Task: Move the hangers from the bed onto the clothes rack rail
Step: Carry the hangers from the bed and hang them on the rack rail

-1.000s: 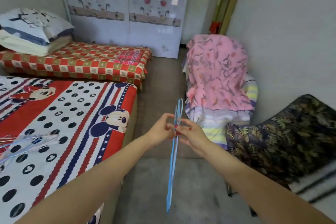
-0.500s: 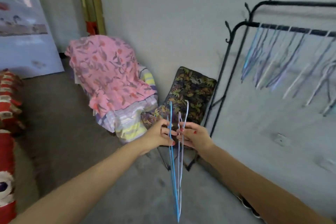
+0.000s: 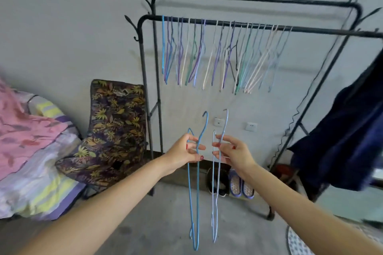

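Blue hanger pinched in left hand, lilac hanger in right hand

Left hand pinches blue hanger; right hand pinches pale hanger; rack rail above.

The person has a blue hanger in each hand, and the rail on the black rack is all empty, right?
Not quite. The head view shows the left hand holding a blue hanger and the right hand holding a paler blue hanger, but the rail on the black rack isn't empty: a row of coloured hangers already hangs on it.
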